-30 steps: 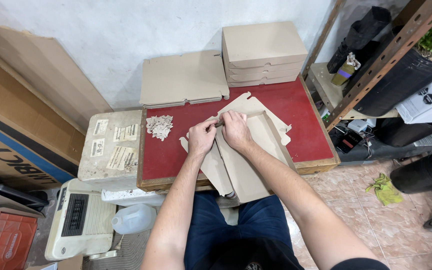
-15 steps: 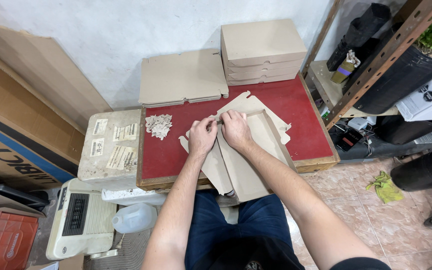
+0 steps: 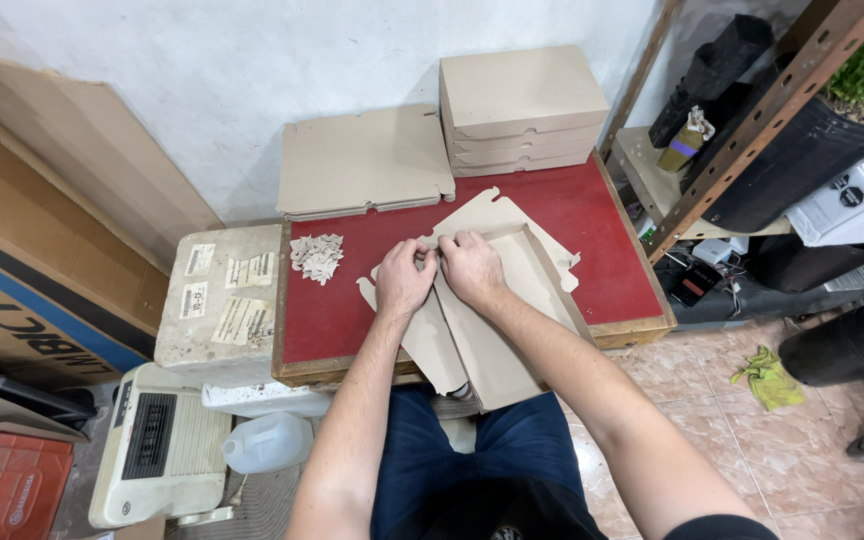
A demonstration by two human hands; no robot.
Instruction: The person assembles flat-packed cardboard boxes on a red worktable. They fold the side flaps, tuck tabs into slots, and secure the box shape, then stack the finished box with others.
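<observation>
Seen from the head camera, looking straight down, a seated person in dark blue trousers works at a small red-topped table set against a white wall. Both hands meet at the near left corner of a half-folded cardboard box blank, which lies on the red surface with its lower flap hanging over the table's front edge toward the person's lap. The left hand is curled, its fingers pinching a side flap of the blank near the corner; the right hand sits just beside it, touching it, fingers bent and pressing down on the same fold, so both hands are narrowly closed on the cardboard. The blank's far walls stand partly raised, forming a shallow tray. To the left of the hands, on the red top, lies a small heap of pale cardboard scraps. Behind it, a stack of flat unfolded blanks rests against the wall, and to its right stand finished closed boxes, piled one on another. Left of the table sits a pale block with paper labels; below it, on the floor, a white plastic jug. A rusty metal shelf frame rises at right.
</observation>
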